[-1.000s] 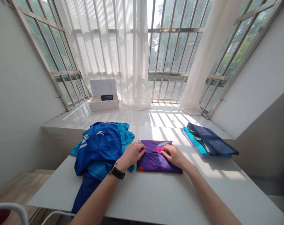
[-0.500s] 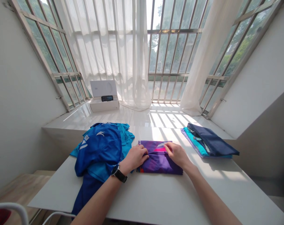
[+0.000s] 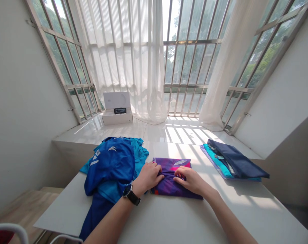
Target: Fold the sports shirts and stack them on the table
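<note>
A folded purple shirt (image 3: 169,188) with pink and orange patches lies on the white table in front of me. My left hand (image 3: 150,174), with a black watch at the wrist, rests on its left part, fingers curled and thumb close to them on the fabric. On the right part, my right hand (image 3: 188,178) has bent fingers and thumb closed on a fold of the cloth. Creases run between both hands. Left of the shirt, close to my left hand, is a loose heap of blue jerseys (image 3: 115,166) with white print.
A stack of folded clothes (image 3: 235,159), navy on top of turquoise and lilac, lies at the right. An opened white box (image 3: 117,118) holding a dark device (image 3: 120,110) stands on the window ledge (image 3: 148,130). One blue garment hangs over the table's front edge at left.
My right hand has come from the shirt's upper right edge toward me and leftward, onto its middle. The left hand stays on the left part. The camera view has shifted slightly.
</note>
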A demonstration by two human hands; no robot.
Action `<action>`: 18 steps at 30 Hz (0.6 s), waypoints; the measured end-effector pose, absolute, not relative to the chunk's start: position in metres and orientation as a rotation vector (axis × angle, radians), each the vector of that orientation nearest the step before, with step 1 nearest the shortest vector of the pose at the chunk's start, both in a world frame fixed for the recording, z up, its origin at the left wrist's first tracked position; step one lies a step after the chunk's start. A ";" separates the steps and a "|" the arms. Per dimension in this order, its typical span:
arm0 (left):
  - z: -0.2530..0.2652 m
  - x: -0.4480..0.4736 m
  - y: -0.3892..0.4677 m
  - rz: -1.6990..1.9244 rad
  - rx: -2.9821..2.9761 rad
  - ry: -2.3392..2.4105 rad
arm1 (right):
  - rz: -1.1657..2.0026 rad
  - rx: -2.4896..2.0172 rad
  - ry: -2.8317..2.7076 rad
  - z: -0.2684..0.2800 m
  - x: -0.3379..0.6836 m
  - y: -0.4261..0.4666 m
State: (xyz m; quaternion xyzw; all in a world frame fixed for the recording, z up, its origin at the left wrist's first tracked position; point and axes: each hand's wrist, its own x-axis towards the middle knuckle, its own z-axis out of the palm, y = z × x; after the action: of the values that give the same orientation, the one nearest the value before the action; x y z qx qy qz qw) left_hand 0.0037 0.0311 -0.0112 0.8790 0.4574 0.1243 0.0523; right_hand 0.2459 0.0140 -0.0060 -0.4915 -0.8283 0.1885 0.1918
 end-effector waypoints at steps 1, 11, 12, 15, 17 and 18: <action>-0.011 0.003 0.031 0.371 2.672 1.398 | 0.554 -1.404 -2.318 -0.004 0.249 0.014; -0.010 0.003 0.034 0.451 2.516 1.254 | 0.803 -1.622 -2.252 0.004 0.266 0.015; -0.010 0.003 0.034 0.453 2.507 1.233 | 0.803 -1.615 -2.251 0.004 0.265 0.015; -0.008 0.004 0.033 0.470 2.500 1.192 | 0.811 -1.570 -2.220 0.002 0.260 0.014; -0.006 0.005 0.033 0.476 2.508 1.178 | 0.837 -1.522 -2.196 0.001 0.256 0.014; -0.006 0.005 0.033 0.475 2.512 1.172 | 0.855 -1.497 -2.185 0.000 0.254 0.014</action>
State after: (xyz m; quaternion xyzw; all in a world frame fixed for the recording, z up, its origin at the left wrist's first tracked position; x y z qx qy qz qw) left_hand 0.0048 0.0326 -0.0057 0.8811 0.4112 0.1666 0.1639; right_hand 0.2544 0.0138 -0.0003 -0.5291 -0.7726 0.3022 0.1783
